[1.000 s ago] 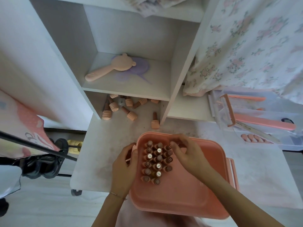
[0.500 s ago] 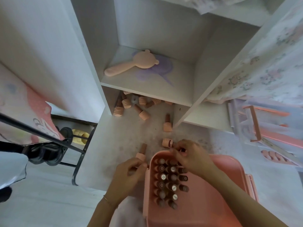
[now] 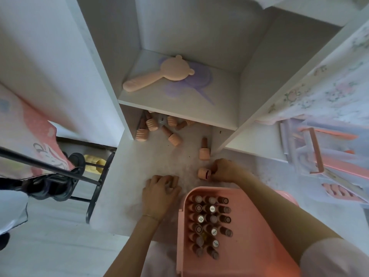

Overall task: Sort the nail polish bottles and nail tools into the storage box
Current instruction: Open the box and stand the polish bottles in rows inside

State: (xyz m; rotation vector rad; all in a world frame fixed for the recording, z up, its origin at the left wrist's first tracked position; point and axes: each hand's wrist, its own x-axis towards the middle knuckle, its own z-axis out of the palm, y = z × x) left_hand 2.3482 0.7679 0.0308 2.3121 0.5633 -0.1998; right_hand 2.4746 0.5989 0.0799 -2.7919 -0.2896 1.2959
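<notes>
We see a pink box (image 3: 249, 246) on the white table (image 3: 123, 196), near its front edge, with polish bottles (image 3: 210, 220) standing upright in three close rows along the box's left side; the remainder of the box floor shows bare. A few of their caps carry small white round stickers with dark marks, too small for us to read. Our right hand (image 3: 225, 170) lies just beyond the box's far rim, fingers curled round the cap end of a pink bottle (image 3: 203, 172) that lies on its side on the table. Our left hand (image 3: 159, 190) rests on the table just left of the box, fingers curled under; whether it holds anything we cannot tell. One more bottle (image 3: 204, 150) stands upright a little farther back, by the shelf upright. Under the lower shelf (image 3: 179, 108) several loose bottles (image 3: 157, 130) lie tumbled together. On that shelf lies a bear-shaped hand mirror (image 3: 159, 75) over a pale purple item. At right, a clear case (image 3: 319, 152) with a pink handle holds long pink nail files and other tools, blurred.
</notes>
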